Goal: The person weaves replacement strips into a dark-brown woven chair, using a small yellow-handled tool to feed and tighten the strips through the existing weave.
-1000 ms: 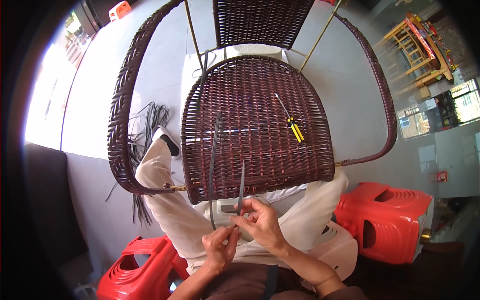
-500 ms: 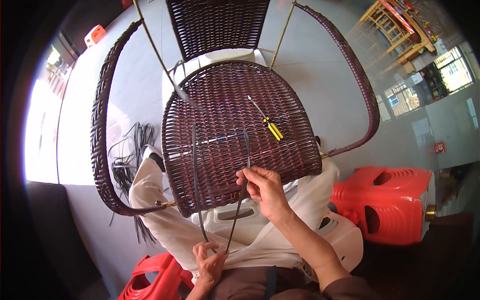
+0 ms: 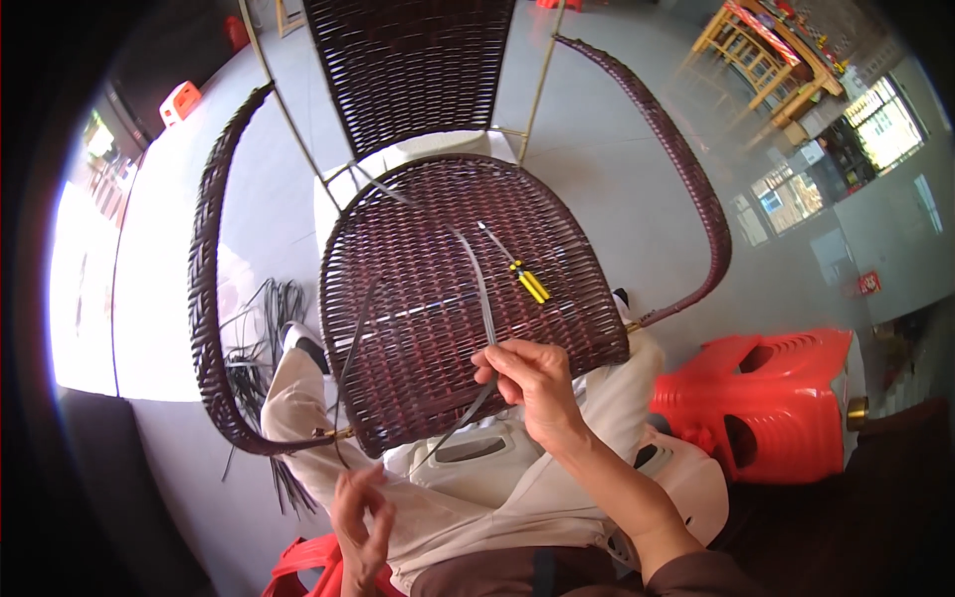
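Observation:
My right hand (image 3: 527, 388) pinches a flat grey strip (image 3: 482, 298) over the front of the woven brown seat (image 3: 423, 358); the strip runs from the seat down toward my lap. My left hand (image 3: 363, 517), slightly blurred, is low at the left with loosely curled fingers apart, near the hanging strip. A yellow-handled screwdriver (image 3: 532, 289) lies on the seat. The chair's backrest (image 3: 413, 75) stands beyond, with woven armrests (image 3: 204, 269) at both sides and bare metal rods (image 3: 279, 90).
A bundle of grey strips (image 3: 269, 328) lies on the floor at left. A red plastic stool (image 3: 776, 398) is at right, another (image 3: 303, 577) below left. A white support (image 3: 468, 448) is under the seat. Wooden furniture (image 3: 756, 70) stands back right.
My left hand has moved left and its grip on the strip has loosened. My right hand has risen from my lap to the seat edge with the strip, which has shifted across the seat.

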The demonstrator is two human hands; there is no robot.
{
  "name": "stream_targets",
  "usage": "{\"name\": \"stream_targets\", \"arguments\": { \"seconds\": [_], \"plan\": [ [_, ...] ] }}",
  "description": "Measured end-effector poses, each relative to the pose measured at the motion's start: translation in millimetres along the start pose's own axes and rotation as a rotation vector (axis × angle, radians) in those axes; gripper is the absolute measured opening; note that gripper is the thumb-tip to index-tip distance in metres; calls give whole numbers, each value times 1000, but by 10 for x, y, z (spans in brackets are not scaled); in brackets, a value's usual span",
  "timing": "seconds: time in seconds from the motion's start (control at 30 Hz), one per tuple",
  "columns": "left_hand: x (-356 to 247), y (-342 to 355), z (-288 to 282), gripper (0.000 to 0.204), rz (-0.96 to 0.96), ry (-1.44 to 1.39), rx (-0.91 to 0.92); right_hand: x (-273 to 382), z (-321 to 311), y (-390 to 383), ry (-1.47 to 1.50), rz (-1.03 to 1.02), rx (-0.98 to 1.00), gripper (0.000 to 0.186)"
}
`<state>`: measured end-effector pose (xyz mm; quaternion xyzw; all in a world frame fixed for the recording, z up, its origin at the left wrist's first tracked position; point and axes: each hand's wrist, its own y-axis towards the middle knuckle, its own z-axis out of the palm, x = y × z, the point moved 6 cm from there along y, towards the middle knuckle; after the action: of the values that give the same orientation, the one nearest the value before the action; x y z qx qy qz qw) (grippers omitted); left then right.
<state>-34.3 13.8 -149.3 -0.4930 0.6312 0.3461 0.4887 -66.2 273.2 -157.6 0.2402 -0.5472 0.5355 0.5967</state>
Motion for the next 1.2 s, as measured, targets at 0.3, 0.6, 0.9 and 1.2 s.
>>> {"name": "stream_targets", "arguments": {
  "seconds": [0.3,0.6,0.9,1.2],
  "plan": [
    [-286,888,900,30,-225,-444,319,-194,245,-353,-38,121,140,17],
    [-171,1454,892,26,-206,-546,208,-422,236,-382,-105,219,212,17],
    [-212,1765,564,28,-150,-572,45,-1455,-76,-1147,-621,108,598,14],
    [45,1462,847,53,-331,-1014,358,-1246,-55,-1132,-161,417,595,19]
  ]
}}
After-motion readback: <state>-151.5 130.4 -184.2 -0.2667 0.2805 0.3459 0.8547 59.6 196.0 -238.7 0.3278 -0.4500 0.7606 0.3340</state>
